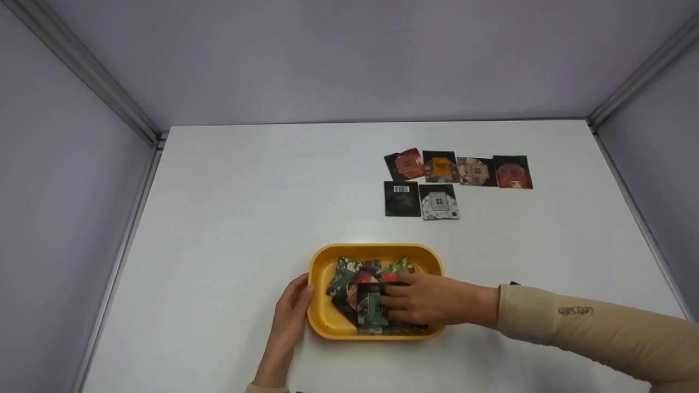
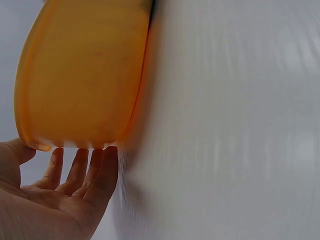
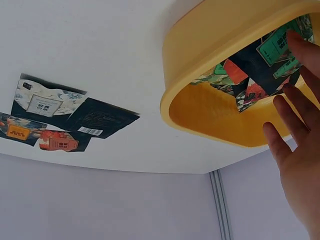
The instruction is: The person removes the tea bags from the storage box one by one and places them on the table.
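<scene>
Two hands (image 1: 290, 311) are at one yellow tray (image 1: 338, 326), two packet rows (image 1: 439, 202) lying beyond.

Left hand (image 1: 292, 307): raised from the lower edge of the head view, fingers pointing away from the body.
Left thumb (image 2: 19, 151): set apart from the other fingers, left wrist view.
Left fingers (image 2: 76, 167): four visible, nearly straight, small gaps between, tips roughly level; palm partly visible.
Left forearm (image 1: 273, 363): short bare stretch, slanting up and slightly right; beige cuff (image 1: 266, 388) at frame edge.
Right hand (image 1: 418, 299): back uppermost, fingers directed left.
Right fingers (image 3: 292, 120): extended, spread, gaps visible in right wrist view.
Right wrist (image 1: 486, 304): bare, nearly in line with the forearm.
Right forearm (image 1: 595, 327): in from right, beige-sleeved, dark lettering.
</scene>
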Tool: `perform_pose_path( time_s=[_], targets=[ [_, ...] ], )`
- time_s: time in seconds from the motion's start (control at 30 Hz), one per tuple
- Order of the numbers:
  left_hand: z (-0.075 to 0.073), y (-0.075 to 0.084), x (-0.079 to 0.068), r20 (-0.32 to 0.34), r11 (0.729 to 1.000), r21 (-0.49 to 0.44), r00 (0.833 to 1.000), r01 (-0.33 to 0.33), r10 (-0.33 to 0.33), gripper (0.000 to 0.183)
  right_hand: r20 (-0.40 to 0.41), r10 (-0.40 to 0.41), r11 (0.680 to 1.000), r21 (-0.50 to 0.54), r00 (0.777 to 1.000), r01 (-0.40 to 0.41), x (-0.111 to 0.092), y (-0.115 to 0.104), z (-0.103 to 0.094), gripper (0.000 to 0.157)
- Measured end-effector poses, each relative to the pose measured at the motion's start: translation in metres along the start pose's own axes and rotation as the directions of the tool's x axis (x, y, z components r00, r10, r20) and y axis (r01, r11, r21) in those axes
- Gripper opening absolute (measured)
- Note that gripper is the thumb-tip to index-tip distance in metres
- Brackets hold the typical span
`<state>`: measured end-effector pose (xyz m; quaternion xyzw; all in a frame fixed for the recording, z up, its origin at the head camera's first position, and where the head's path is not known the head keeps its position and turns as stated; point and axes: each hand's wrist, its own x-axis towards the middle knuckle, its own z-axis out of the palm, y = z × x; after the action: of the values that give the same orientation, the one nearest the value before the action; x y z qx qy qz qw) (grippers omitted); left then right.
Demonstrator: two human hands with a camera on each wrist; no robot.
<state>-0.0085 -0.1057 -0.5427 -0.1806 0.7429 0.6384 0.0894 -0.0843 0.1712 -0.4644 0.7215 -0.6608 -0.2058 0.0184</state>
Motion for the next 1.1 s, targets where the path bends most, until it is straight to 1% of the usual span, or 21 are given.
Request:
perform_pose_path(
  time_s=[0.13, 0.3, 0.37, 0.5, 0.6, 0.8, 0.93, 1.03, 1.1],
  targets=[
    [-0.001, 0.0, -0.001, -0.001, 1.0, -0.009, 1.0, 0.004, -0.004, 0.053, 0.032, -0.012, 0.999, 0.033, 0.999, 0.011, 0.002, -0.004, 0.005, 0.047],
    [-0.002, 0.001, -0.003, 0.002, 1.0, -0.016, 1.0, -0.017, 0.017, 0.054, 0.08, 0.01, 1.0, 0.018, 0.997, -0.012, 0.003, -0.006, 0.01, 0.054],
    [-0.002, 0.001, -0.002, 0.003, 1.0, -0.024, 1.0, -0.02, 0.02, 0.054, 0.086, 0.015, 1.0, 0.01, 0.996, -0.016, 0.005, -0.007, 0.012, 0.056],
    [-0.001, 0.0, -0.001, 0.002, 1.0, -0.028, 1.0, -0.004, 0.004, 0.053, 0.1, 0.014, 1.0, 0.024, 0.995, -0.016, 0.005, -0.006, 0.012, 0.059],
    [-0.001, 0.0, 0.0, 0.0, 1.0, -0.02, 1.0, 0.003, -0.003, 0.054, 0.096, 0.006, 0.998, 0.055, 0.995, -0.012, 0.005, -0.005, 0.011, 0.058],
    [-0.001, -0.001, 0.0, 0.004, 1.0, -0.015, 1.0, 0.0, 0.0, 0.057, 0.044, 0.009, 0.983, 0.184, 0.999, -0.017, 0.003, 0.0, 0.006, 0.048],
    [-0.001, 0.0, -0.001, 0.01, 1.0, -0.019, 1.0, -0.006, 0.006, 0.056, 0.004, 0.021, 0.975, 0.221, 1.0, -0.022, 0.0, 0.003, 0.003, 0.049],
    [-0.001, 0.0, -0.001, 0.009, 1.0, -0.02, 1.0, -0.006, 0.006, 0.057, -0.078, 0.041, 0.977, 0.213, 0.996, -0.024, -0.002, 0.003, 0.003, 0.051],
    [-0.001, 0.001, -0.002, 0.009, 1.0, -0.022, 1.0, -0.005, 0.006, 0.057, -0.157, 0.063, 0.979, 0.2, 0.986, -0.031, -0.003, 0.002, 0.003, 0.046]
  ],
)
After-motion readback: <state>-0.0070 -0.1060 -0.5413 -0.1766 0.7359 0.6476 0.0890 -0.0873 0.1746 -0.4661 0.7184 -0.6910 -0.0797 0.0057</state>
